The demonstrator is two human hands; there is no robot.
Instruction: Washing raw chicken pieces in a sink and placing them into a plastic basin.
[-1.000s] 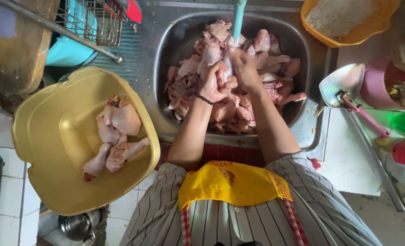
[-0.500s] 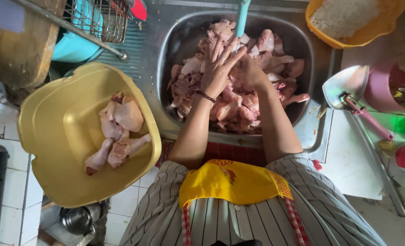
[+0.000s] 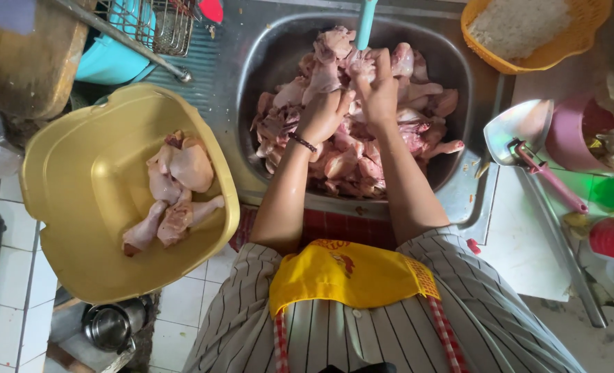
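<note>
Gripping one raw chicken piece (image 3: 334, 69) between closed left hand (image 3: 321, 114) and right hand (image 3: 376, 93) at the sink's (image 3: 252, 103) far edge, under the tap (image 3: 366, 21); best to hold firmly, turning it in the stream

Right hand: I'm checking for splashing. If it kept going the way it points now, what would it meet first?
Probably the teal tap just beyond the right hand, which holds a chicken piece; depth is unclear.

Person wears a striped grey shirt (image 3: 390, 324), yellow bib (image 3: 348, 273) with red-checked straps, dark bracelet (image 3: 303, 142) above the bib.
</note>
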